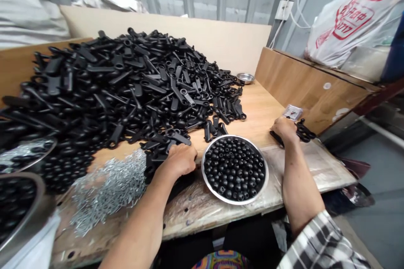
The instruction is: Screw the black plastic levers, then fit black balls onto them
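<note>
My left hand [182,159] is closed, knuckles up, at the near edge of a few black crank handles [181,138]. Its fingertips are hidden, and I cannot make out what they hold. At the right side of the table, my right hand [285,129] is closed on a black crank handle [277,138], whose end sticks out under the fingers. More black handles [304,132] lie right beside that hand. Between my hands stands a round metal bowl [204,176] full of small black balls with holes [233,168].
A large heap of black crank handles [142,75] covers the back left. Silver screws or pins [107,189] and loose black balls [67,166] lie at the left, by a metal basin [41,201]. A small metal dish [245,77], clear square box [293,112] and wooden side board [296,71] are right.
</note>
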`<action>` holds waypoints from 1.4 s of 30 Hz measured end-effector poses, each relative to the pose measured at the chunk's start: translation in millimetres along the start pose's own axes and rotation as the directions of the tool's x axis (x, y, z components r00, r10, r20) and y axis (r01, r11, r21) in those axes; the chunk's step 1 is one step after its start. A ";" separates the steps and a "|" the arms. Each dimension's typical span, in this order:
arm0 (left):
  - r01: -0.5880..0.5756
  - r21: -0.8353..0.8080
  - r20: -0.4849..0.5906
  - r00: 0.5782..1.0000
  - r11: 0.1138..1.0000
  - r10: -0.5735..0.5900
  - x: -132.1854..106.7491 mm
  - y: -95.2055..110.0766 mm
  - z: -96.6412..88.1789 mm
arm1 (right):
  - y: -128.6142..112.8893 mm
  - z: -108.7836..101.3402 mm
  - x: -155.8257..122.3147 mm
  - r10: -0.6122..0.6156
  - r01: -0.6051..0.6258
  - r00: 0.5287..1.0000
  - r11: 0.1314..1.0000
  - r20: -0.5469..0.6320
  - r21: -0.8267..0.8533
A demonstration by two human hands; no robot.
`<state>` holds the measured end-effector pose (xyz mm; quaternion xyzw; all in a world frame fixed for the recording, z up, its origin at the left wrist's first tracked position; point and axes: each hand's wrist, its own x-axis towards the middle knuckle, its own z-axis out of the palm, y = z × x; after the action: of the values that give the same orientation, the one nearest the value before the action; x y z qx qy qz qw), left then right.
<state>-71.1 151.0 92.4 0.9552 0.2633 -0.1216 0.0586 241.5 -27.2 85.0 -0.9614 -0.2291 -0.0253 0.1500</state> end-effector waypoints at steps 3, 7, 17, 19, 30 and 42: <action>0.008 -0.024 -0.061 0.998 1.000 -0.009 1.0 1.4 0.9 | -8.9 -9.5 -5.2 0.007 -0.007 0.999 1.000 -0.034 0.001; -0.002 -0.092 -0.199 0.980 0.996 -0.017 1.5 -4.1 -1.0 | -39.4 -21.8 -32.5 -0.242 0.242 0.970 0.963 -0.011 0.120; -0.417 -0.780 -0.620 0.615 0.467 -0.487 7.5 -10.4 -2.1 | -105.6 -24.3 -127.3 -0.863 0.828 0.238 0.420 0.445 0.372; -0.469 -0.833 -0.551 0.658 0.293 -0.514 8.0 -8.8 -2.3 | -106.2 -24.3 -128.4 -0.866 0.841 0.202 0.393 0.456 0.373; -0.457 -0.569 -0.568 0.820 0.684 0.074 21.4 -8.0 14.3 | -108.7 -26.9 -127.5 -0.840 0.880 0.244 0.402 0.484 0.255; -0.338 -0.751 -0.338 0.935 0.568 0.110 12.9 -5.3 8.2 | -109.2 -18.7 -128.1 -0.830 0.888 0.280 0.415 0.482 0.199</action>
<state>-64.8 160.4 80.9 0.8599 0.1702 0.1405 0.4604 78.4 4.6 118.0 -0.6588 -0.7388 0.1417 -0.0070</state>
